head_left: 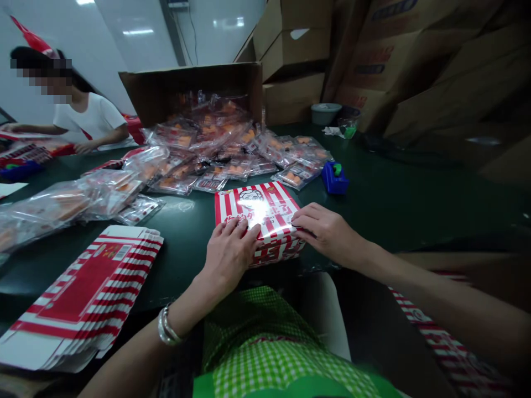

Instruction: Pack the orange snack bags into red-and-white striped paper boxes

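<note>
we note a dark green work table (pixel 385 193) with stacked cardboard cartons (pixel 290 55) behind it. an open cardboard carton (pixel 166 91) lies on its side, facing a heap of clear plastic packets (pixel 215 149) with orange contents. at far left, a co-worker (pixel 87 116) in a white t-shirt works at the table. flat red-and-white box blanks (pixel 83 293) lie stacked near the person. the folded red-and-white striped box (pixel 259 221) sits on the table, just before the heap. the left hand (pixel 228 254) and right hand (pixel 327 232) hold it between them in a narrow grip, fingers flat over opposite edges. we judge even pressure from both sides best for keeping its corners square. glare hides the box's top centre.
</note>
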